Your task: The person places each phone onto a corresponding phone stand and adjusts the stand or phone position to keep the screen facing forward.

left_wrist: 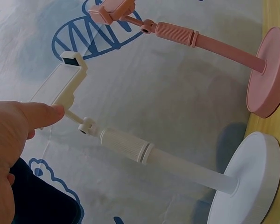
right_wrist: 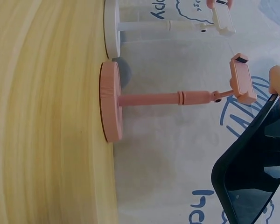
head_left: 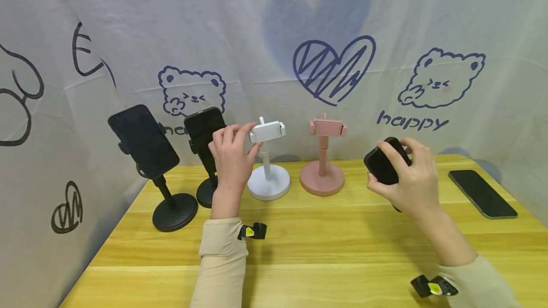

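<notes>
My left hand [head_left: 232, 153] pinches the left end of the clamp on a white phone stand [head_left: 266, 175], whose round base sits on the table. In the left wrist view the thumb [left_wrist: 46, 115] presses the lower edge of that clamp [left_wrist: 60, 84]. Over the right part of the table, my right hand [head_left: 413, 182] grips a black smartphone [head_left: 380, 168] by its edges, raised and tilted. The same phone [right_wrist: 252, 182] shows its dark, reflective face in the right wrist view. Between the hands stands a pink phone stand [head_left: 322, 182] with a bare clamp.
Two black stands, one at far left [head_left: 173, 213] and one beside my left wrist [head_left: 206, 194], each bear a dark phone. Another phone [head_left: 483, 194] lies flat at the wooden table's [head_left: 321, 260] right side. A printed white curtain [head_left: 248, 37] hangs behind.
</notes>
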`<state>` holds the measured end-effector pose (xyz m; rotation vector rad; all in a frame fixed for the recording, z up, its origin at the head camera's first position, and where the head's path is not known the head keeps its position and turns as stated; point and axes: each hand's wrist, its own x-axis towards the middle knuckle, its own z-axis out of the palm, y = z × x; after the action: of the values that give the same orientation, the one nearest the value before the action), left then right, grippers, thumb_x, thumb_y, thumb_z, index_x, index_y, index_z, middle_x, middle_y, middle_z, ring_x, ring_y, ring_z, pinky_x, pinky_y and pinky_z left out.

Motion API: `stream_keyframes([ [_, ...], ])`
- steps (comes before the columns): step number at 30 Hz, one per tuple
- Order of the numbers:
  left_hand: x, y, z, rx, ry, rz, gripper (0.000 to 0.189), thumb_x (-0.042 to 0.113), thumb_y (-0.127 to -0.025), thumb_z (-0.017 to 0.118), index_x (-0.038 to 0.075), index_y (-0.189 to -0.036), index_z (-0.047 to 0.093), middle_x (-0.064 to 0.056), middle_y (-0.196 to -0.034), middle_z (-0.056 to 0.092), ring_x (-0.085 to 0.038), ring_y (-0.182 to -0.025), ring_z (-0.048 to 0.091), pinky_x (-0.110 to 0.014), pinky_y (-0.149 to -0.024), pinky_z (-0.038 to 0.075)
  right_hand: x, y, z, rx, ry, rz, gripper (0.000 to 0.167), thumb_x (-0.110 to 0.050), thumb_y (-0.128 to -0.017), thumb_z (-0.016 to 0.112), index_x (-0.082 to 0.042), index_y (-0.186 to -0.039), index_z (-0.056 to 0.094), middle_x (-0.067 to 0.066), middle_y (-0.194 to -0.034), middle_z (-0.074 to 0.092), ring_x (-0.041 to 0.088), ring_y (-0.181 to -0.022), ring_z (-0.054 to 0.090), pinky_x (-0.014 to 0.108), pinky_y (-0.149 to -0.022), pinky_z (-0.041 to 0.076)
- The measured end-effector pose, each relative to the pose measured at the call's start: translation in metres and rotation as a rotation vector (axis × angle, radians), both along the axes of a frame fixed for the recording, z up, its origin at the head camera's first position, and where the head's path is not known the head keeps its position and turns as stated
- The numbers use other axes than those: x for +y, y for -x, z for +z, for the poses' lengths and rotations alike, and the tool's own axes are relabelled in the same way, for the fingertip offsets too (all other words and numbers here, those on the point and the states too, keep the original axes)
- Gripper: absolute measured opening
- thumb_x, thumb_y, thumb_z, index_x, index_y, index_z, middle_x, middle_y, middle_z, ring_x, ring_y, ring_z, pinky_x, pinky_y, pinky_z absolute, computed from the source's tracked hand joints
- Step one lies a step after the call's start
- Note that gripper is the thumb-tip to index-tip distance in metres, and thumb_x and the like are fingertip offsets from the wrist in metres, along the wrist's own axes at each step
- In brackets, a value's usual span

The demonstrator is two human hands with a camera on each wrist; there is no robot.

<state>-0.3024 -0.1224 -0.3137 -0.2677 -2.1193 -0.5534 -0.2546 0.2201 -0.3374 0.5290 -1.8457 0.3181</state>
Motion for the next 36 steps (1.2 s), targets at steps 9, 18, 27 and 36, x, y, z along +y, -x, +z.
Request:
stream_keyframes([
  [9,-0.001,-0.001,0.001,-0.004,0.005,0.007,0.042,0.027,-0.085,0.076,0.015,-0.124,0.064,-0.011,-0.115,0.059,-0.032,-0.111,0.043,-0.051,-0.090,0.032,-0.006,-0.001,-0.002,-0.004,-0.018,0.012,0.056,-0.052,-0.083,0.051,-0.012,-0.120,0.064,0.033,-0.114,0.052,0.045,-0.089,0.050,0.055,-0.069,0.045],
  [18,-0.001,-0.001,0.001,-0.017,-0.002,0.008,0.042,0.027,-0.085,0.076,0.015,-0.124,0.064,-0.011,-0.115,0.059,-0.032,-0.112,0.043,-0.051,-0.091,0.031,-0.015,-0.005,-0.004,-0.021,-0.029,0.035,0.055,-0.050,-0.082,0.050,-0.013,-0.120,0.064,0.032,-0.113,0.053,0.044,-0.092,0.051,0.056,-0.072,0.045],
  [27,0.000,-0.002,0.002,-0.032,-0.003,0.005,0.043,0.028,-0.085,0.075,0.016,-0.125,0.064,-0.011,-0.116,0.058,-0.032,-0.113,0.042,-0.051,-0.091,0.031,-0.021,-0.007,-0.006,-0.030,-0.072,0.085,0.053,-0.051,-0.085,0.049,-0.014,-0.120,0.065,0.031,-0.112,0.053,0.044,-0.092,0.051,0.056,-0.074,0.046],
  [36,0.002,-0.001,0.000,-0.013,-0.010,0.002,0.042,0.026,-0.084,0.076,0.016,-0.123,0.065,-0.011,-0.114,0.059,-0.031,-0.111,0.043,-0.050,-0.090,0.032,-0.028,-0.007,-0.012,-0.043,-0.081,0.126,0.052,-0.049,-0.084,0.051,-0.014,-0.120,0.065,0.030,-0.112,0.053,0.043,-0.090,0.051,0.055,-0.073,0.045],
])
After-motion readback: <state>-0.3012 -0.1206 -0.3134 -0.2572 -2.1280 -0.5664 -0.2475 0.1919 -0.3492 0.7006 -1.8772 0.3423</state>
